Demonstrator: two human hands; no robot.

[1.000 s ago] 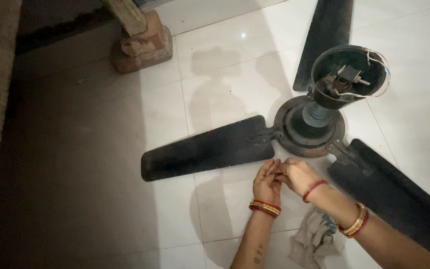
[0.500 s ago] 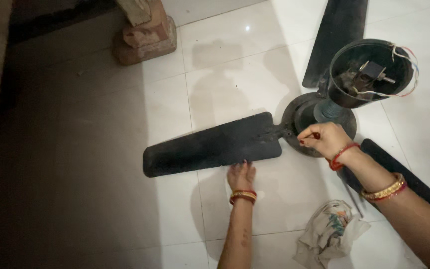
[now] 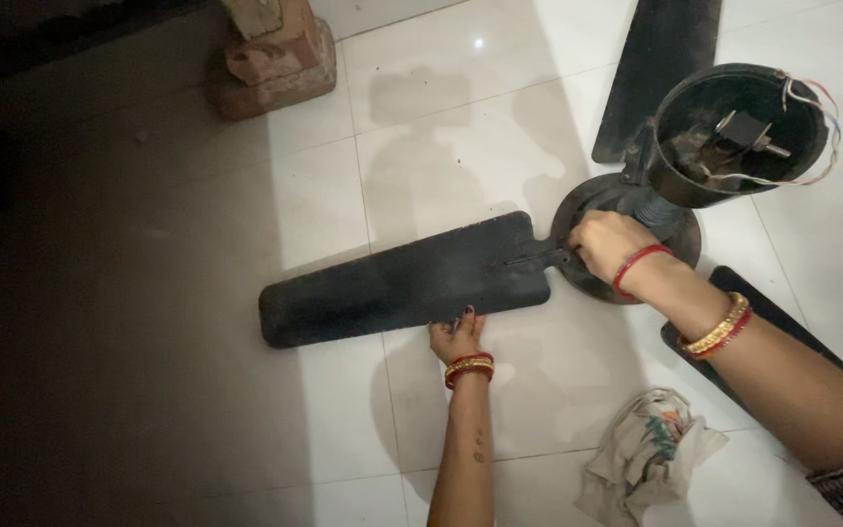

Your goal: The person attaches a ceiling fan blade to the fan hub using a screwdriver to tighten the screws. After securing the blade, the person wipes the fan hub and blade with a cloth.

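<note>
A black ceiling fan lies on the white tiled floor, its round motor hub (image 3: 675, 256) at the right with an open cup (image 3: 740, 134) of loose wires above it. One long dark blade (image 3: 402, 283) stretches left from the hub. My left hand (image 3: 458, 338) rests flat on the floor, fingertips touching the blade's near edge. My right hand (image 3: 607, 244) is closed on the blade's metal bracket where it meets the hub; what the fingers pinch is hidden. Both wrists wear red and gold bangles.
A crumpled printed cloth (image 3: 648, 455) lies on the floor near my right forearm. Two more fan blades (image 3: 658, 73) (image 3: 778, 327) reach up and to the lower right. A brick block (image 3: 270, 59) stands at the top left beside a dark shadowed floor area.
My hands have parted: the right moved up onto the hub bracket, the left went down to the blade's near edge. The view has shifted closer.
</note>
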